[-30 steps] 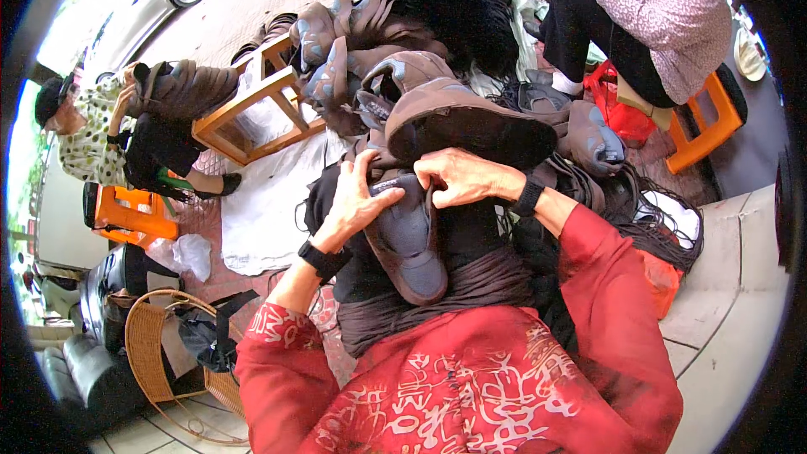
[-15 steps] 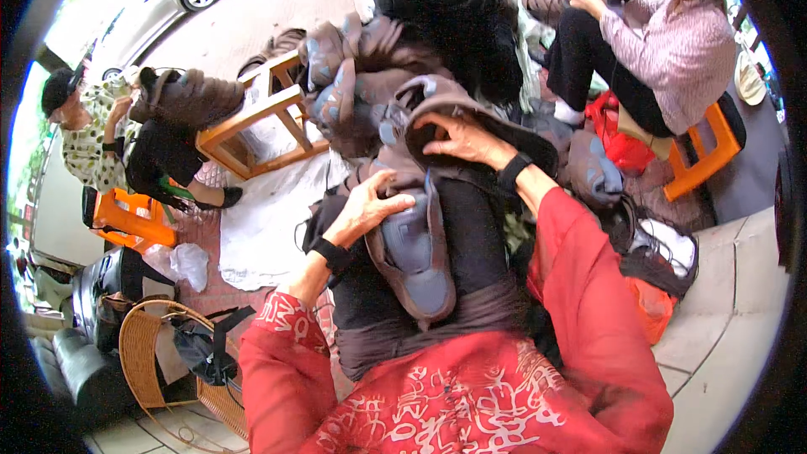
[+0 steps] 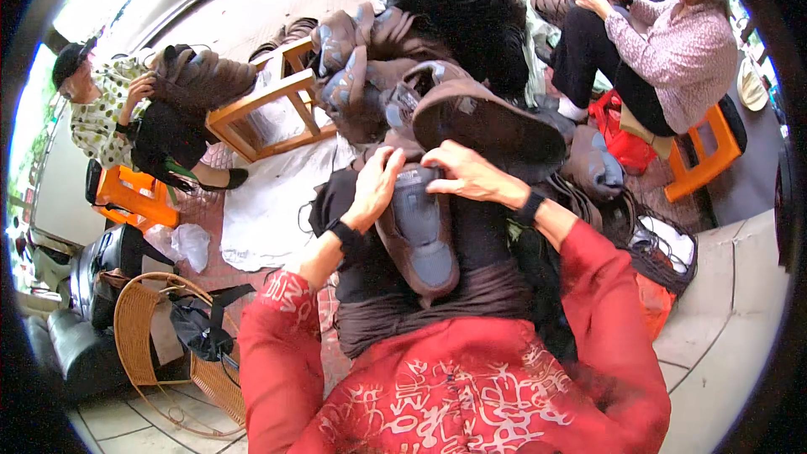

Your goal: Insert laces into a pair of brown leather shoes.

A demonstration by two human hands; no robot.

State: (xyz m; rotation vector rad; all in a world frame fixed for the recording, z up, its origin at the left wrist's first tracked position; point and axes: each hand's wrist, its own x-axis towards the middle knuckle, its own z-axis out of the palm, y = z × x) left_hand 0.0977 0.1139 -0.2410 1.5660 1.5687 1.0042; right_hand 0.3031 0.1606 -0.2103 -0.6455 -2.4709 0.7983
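Observation:
A brown and grey-blue shoe upper (image 3: 416,227) lies on my lap with its rounded toe end toward me. My left hand (image 3: 378,185) grips its far left edge, the fingers folded over the rim. At the far right edge my right hand (image 3: 471,175) pinches the same upper between thumb and fingers. Just beyond my hands lies another brown upper (image 3: 492,126), its broad dark side facing up. A bundle of thin dark brown laces (image 3: 437,301) stretches across my thighs, below the toe.
More brown uppers (image 3: 361,76) are heaped ahead, beside a wooden stool frame (image 3: 269,109) and a black pile (image 3: 454,17). One person (image 3: 101,105) sits at left, another (image 3: 664,50) at right, both handling things. A wicker chair (image 3: 139,345) stands at lower left.
My right hand has left the inside of the farther upper and come down to the one on my lap. My left hand has shifted slightly away from me along its rim.

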